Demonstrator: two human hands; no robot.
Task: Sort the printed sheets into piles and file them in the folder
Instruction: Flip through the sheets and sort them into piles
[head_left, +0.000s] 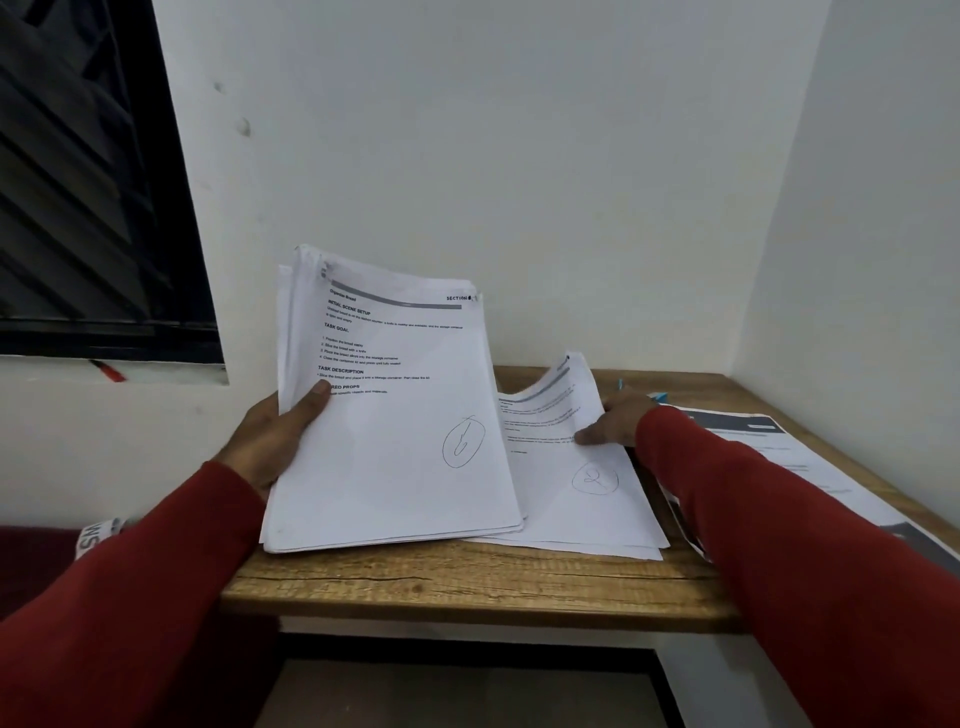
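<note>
My left hand (275, 441) grips a thick stack of printed sheets (395, 447) by its left edge, thumb on top; the stack tilts up off the wooden table (467, 577), and its top sheet bears a circled pen mark. To its right lies a smaller pile of sheets (582, 499) with a circled "2". My right hand (615, 418) holds that pile's top sheet at its right edge, thumb pressed on the page, and the sheet's far end curls upward. A dark-printed folder or document (769, 447) lies under my right forearm.
The table sits in a corner with white walls behind and to the right. A dark window (88, 182) is at the left, with a red pen (106, 370) on its sill. A blue pen (621, 384) peeks out behind my right hand.
</note>
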